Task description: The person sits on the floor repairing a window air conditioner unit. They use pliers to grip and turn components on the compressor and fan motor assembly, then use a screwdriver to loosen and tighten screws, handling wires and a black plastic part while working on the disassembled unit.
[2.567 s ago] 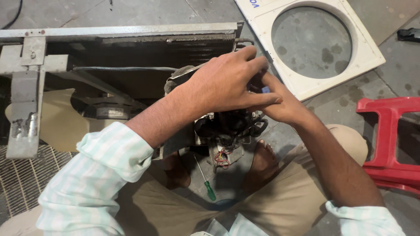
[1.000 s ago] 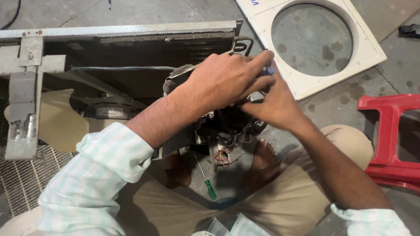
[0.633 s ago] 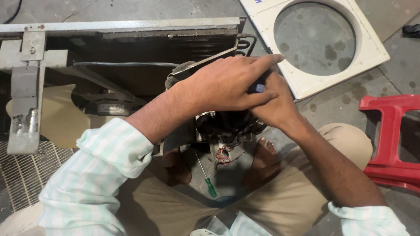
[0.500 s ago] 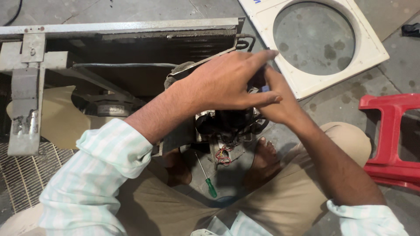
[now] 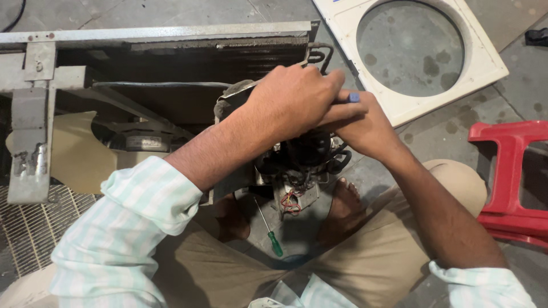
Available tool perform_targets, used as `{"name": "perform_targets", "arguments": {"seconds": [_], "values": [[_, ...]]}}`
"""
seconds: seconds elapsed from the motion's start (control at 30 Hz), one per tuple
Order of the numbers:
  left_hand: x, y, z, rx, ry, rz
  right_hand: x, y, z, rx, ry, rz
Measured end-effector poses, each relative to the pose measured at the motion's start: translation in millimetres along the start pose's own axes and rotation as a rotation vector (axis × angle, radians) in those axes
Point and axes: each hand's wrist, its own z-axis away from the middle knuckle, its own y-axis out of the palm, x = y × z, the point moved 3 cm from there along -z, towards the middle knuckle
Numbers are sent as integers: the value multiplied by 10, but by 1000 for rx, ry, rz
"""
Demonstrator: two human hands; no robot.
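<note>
I crouch over an opened air-conditioner unit (image 5: 171,63) on the floor. My left hand (image 5: 294,100) lies over the top of the black compressor (image 5: 305,157), fingers curled around something small. My right hand (image 5: 365,125) presses in from the right, under the left fingers, and pinches a small blue-tipped part (image 5: 354,97). What sits between the two hands is hidden. Red and yellow wires (image 5: 291,202) hang below the compressor. A green-handled screwdriver (image 5: 269,229) lies on the floor between my bare feet.
A white fan cover with a round hole (image 5: 485,63) lies at the upper right. A red plastic stool (image 5: 514,177) stands at the right. A cream fan blade (image 5: 68,154) and a metal bracket (image 5: 31,137) are at the left, above a wire grille (image 5: 28,239).
Both hands stay clasped over the compressor top. The fingers shifted slightly: the left fingers stretched out over the right hand, then curled back. The blue tip now shows.
</note>
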Motion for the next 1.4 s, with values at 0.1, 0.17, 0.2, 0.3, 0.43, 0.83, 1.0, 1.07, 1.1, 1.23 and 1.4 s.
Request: {"name": "perform_targets", "arguments": {"seconds": [0.1,0.17,0.2,0.3,0.43,0.83,1.0,1.07,1.1,1.23,1.4], "values": [[-33,15,38,-48,33,43,26,34,-44,-91,-65,170],[-36,22,54,-21,45,67,84,82,-38,-219,-244,227],[-35,20,58,-9,69,69,71,106,-33,-241,-200,167],[-25,12,57,-10,97,82,89,161,-11,-308,-208,162],[-1,-1,66,-55,89,163,164,234,0,-282,-365,453],[-6,-39,56,-25,73,215,-107,-24,57,108,-356,32],[9,-27,49,-18,22,195,-149,-38,-1,23,33,-131],[4,-23,52,-54,42,181,-61,-30,-18,-62,-25,-117],[-4,-25,56,-87,73,182,33,-29,-3,-94,-214,17],[24,-9,64,-83,117,297,218,122,64,-202,-484,135],[50,26,65,-40,96,202,133,236,122,-406,-293,39]]}}
